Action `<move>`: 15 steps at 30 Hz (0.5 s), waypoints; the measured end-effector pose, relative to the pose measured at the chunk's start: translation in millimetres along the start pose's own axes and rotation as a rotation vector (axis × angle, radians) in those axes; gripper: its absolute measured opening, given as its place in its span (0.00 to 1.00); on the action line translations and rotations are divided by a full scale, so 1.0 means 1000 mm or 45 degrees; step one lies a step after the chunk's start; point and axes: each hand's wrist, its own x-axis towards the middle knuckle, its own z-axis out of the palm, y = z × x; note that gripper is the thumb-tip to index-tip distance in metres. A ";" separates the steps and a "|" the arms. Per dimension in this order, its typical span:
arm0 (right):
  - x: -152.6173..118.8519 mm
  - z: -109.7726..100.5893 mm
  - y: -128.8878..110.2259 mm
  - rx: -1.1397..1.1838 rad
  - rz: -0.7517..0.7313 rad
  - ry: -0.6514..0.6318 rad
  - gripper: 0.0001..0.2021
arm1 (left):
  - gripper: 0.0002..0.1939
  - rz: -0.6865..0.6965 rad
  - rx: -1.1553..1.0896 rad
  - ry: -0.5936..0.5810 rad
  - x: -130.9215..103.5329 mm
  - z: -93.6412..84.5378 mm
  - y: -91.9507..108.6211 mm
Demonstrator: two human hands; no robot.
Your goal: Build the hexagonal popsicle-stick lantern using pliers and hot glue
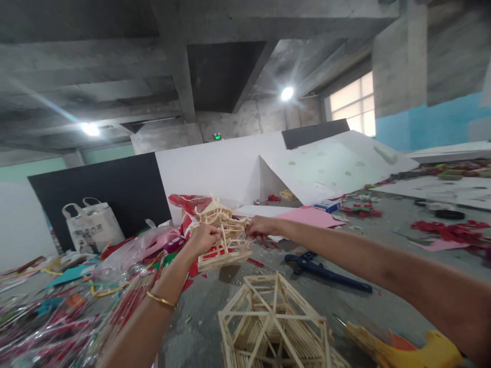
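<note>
Pinching left hand (205,238): fingers closed on the stick model (225,243), at its left side.
Right hand (263,226): fingers curled at its right edge; whether gripping, cannot tell.
Stick model: beyond the large frame (273,311).
Dark blue tool (330,274): beyond that frame, rightward.
Yellow tool (370,341): right of it.

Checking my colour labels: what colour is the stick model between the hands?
The stick model is pale wood-beige, shown in the head view.
</note>
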 end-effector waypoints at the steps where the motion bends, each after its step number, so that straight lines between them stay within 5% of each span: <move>1: 0.001 0.000 0.001 0.006 -0.004 -0.006 0.03 | 0.11 -0.003 0.003 0.005 0.000 -0.001 0.000; 15: -0.007 0.001 -0.012 0.021 0.027 -0.023 0.04 | 0.10 -0.022 0.011 0.077 0.008 -0.001 -0.011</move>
